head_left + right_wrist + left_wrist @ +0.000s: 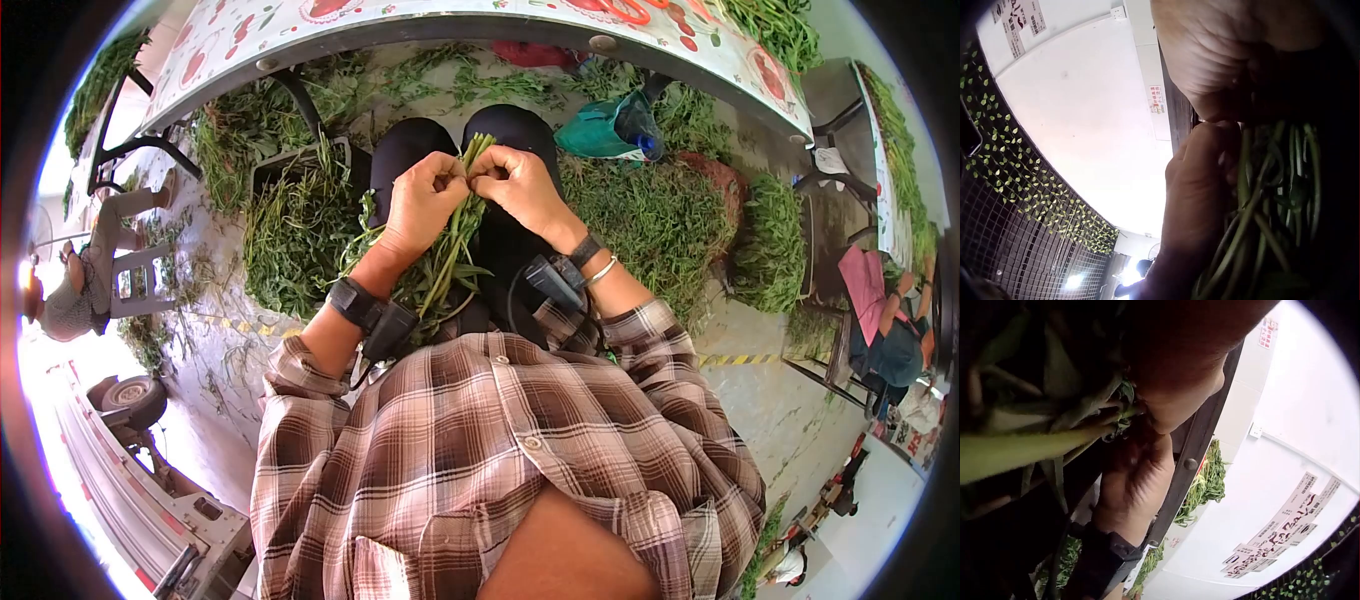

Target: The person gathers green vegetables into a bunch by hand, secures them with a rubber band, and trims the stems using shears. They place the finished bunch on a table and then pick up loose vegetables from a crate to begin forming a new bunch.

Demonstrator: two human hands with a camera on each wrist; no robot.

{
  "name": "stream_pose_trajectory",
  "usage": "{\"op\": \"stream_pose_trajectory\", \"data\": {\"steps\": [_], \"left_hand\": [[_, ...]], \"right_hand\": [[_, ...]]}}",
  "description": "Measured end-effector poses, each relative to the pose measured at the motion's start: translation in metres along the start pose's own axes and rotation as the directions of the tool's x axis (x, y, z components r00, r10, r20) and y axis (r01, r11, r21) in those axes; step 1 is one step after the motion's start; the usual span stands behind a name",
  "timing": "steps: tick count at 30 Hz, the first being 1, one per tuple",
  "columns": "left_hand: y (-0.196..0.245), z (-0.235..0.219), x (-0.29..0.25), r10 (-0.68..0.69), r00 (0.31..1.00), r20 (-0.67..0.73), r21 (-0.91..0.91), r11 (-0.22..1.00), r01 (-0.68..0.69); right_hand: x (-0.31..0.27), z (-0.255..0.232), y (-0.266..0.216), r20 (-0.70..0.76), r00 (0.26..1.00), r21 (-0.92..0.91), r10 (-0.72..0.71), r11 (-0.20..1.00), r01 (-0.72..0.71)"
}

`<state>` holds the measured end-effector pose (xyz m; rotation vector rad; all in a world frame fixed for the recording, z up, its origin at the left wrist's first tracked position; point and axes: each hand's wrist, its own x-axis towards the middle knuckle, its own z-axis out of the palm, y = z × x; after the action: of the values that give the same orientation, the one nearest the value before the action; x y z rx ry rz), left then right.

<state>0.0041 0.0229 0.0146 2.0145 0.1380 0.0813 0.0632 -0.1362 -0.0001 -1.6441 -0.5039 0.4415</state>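
Note:
A bundle of green leafy stems lies between the two hands above the person's dark-clad knees, its cut ends up and its leaves toward the shirt. My left hand has curled fingers pinching at the bundle's upper stems from the left. From the right, my right hand pinches at the same spot, the fingertips of both hands nearly meeting. In the left wrist view, a thick stem runs toward the hands. Several stems show beside the hands in the right wrist view. What exactly the fingertips pinch is hidden.
A patterned table stands ahead. A crate with greens is at the left, and a large heap of greens lies at the right. A teal bag sits near the table leg. Other people are at both sides.

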Motion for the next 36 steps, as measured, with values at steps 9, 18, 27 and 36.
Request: {"op": "stream_pose_trajectory", "data": {"steps": [9,18,27,36], "left_hand": [[-0.0009,0.0018,-0.0006,0.002,1.000,0.020,-0.032,0.999,-0.001],[0.0010,0.0004,-0.0007,0.016,1.000,0.003,-0.009,1.000,-0.016],[-0.0001,0.0015,-0.0010,0.195,0.980,-0.046,0.091,0.978,-0.190],[-0.0033,0.0025,-0.0002,0.104,0.994,-0.029,0.075,0.992,-0.102]], "right_hand": [[0.0015,0.0000,0.0001,0.023,0.998,-0.049,-0.056,0.997,0.057],[0.0033,-0.0015,0.0013,0.056,0.998,-0.052,-0.015,0.999,0.018],[0.0017,-0.0008,-0.0001,0.046,0.999,-0.044,-0.014,0.999,0.016],[-0.0008,0.0003,-0.0008,-0.010,1.000,-0.033,0.005,0.999,-0.005]]}}
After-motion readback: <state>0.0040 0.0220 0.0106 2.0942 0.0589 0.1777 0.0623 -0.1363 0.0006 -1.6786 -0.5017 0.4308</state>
